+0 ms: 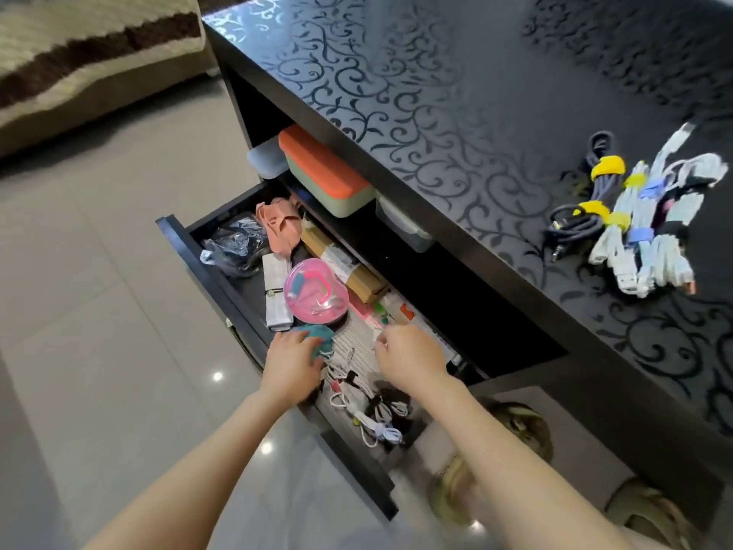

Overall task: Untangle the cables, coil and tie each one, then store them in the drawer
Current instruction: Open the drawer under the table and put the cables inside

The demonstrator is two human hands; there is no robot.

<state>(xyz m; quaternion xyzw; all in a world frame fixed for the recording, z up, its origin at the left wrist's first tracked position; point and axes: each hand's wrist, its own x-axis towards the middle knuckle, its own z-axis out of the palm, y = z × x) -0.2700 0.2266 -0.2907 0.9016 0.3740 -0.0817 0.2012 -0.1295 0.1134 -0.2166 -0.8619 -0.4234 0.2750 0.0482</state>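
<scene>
A black drawer (206, 279) stands pulled out below the desk. Both my hands are inside it. My left hand (291, 361) rests with flat fingers on a teal cloth item (323, 337). My right hand (408, 355) hovers over papers (357, 343) with its fingers curled; whether it pinches anything is hidden. Several white coiled cables with dark ties (369, 406) lie in the drawer's near end. On the desk top to the right lies a pile of coiled cables (642, 216), white and dark blue, bound with yellow, blue and black straps.
The drawer also holds a pink round case (315, 291), a black plastic bag (234, 242), a pink cloth (277, 224) and a brown box (349, 267). An orange-lidded box (321, 168) and clear boxes sit on the shelf above. Tiled floor lies left.
</scene>
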